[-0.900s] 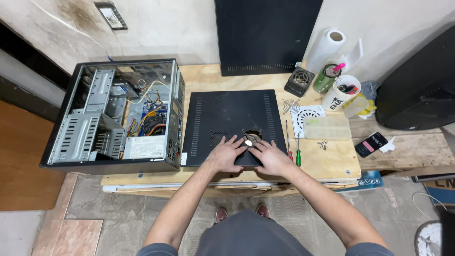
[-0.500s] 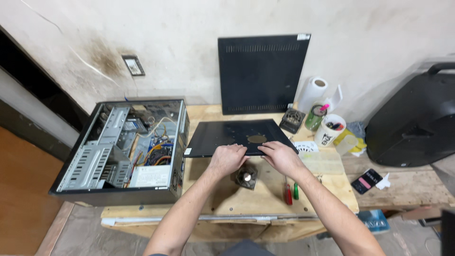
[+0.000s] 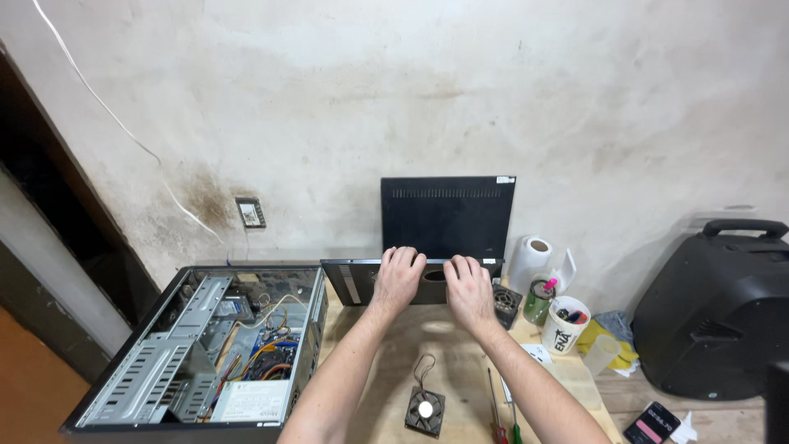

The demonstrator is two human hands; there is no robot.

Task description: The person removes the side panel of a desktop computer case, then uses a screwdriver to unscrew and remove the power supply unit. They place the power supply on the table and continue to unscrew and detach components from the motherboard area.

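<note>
Black side panel [image 3: 362, 282] gripped by left hand [image 3: 398, 278], right hand [image 3: 468, 288]; fingers curled over, fingertips seemingly hidden.

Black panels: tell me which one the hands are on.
The lower panel, tilted up off the wooden table, with the left hand and right hand gripping it. The other panel leans untouched against the wall behind.

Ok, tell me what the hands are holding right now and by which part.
Both hands, the left hand and the right hand, grip the black case side panel along its near edge, close together near its round vent hole, lifting it toward the wall.
</note>
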